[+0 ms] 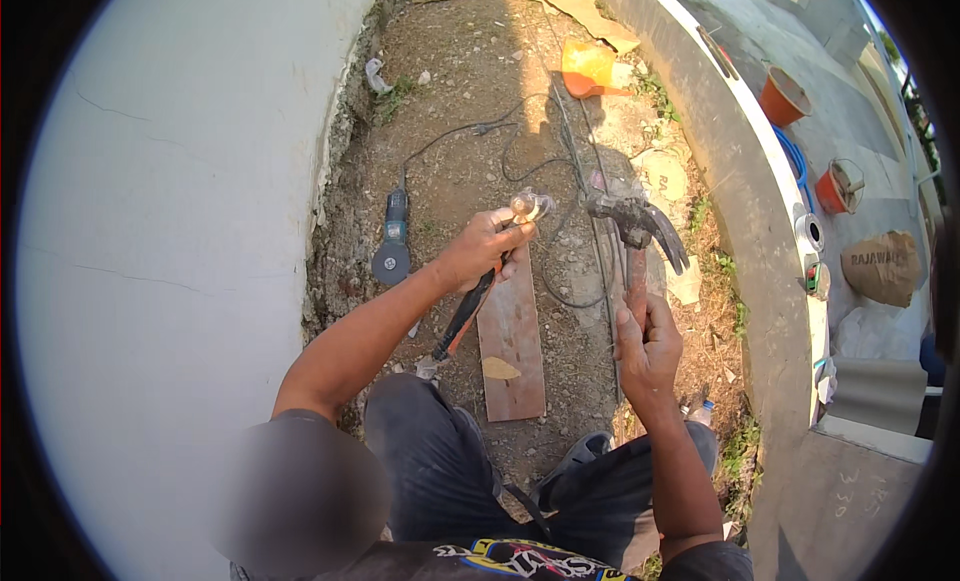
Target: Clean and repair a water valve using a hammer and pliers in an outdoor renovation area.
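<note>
My right hand [648, 356] is wrapped round the reddish handle of a claw hammer [638, 221], held upright with its dark metal head at the top and the curved claw to the right. To its left, my left hand [487, 246] is closed round a second hammer [468, 311]. That one has a black and orange handle slanting down to the left. Its shiny rounded metal head shows above my fingers in the sunlight, though its exact shape is hard to make out. The two hammer heads are apart. Below my left hand, a wooden board [515, 381] lies on the dirt.
An angle grinder [394, 243] with its cable lies by the white wall [190, 181]. Loose cables cross the ground ahead. An orange dustpan-like piece [588, 69] lies farther off. Beyond the low wall [720, 111] on the right stand orange buckets [783, 98] and a brown sack [882, 266].
</note>
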A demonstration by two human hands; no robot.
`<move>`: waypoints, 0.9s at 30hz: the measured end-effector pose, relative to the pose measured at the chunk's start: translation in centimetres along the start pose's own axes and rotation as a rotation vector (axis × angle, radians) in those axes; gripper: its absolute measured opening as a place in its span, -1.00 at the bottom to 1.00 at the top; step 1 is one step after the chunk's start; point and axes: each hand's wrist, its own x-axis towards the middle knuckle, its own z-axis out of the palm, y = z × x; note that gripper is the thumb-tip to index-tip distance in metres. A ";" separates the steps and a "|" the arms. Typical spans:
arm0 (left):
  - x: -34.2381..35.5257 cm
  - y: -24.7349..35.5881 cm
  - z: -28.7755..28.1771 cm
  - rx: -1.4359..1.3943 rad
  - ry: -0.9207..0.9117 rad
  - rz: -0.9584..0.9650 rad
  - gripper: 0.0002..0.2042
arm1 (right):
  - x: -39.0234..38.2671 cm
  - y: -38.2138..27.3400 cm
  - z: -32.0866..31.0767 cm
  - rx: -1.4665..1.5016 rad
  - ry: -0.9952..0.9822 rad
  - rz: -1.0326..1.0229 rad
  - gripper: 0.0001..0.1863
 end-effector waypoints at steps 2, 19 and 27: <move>-0.9 2.6 2.0 -0.176 -0.042 -0.027 -0.77 | -0.6 -2.5 -1.1 0.137 0.061 0.168 -0.86; -22.7 23.8 23.2 -1.051 -0.313 -0.364 -0.76 | -10.3 -31.7 -15.7 0.428 -0.286 0.841 -0.68; -25.5 36.8 30.8 -0.675 -0.240 -0.228 -0.83 | -15.9 -42.3 -23.5 -0.080 -0.081 0.500 -0.33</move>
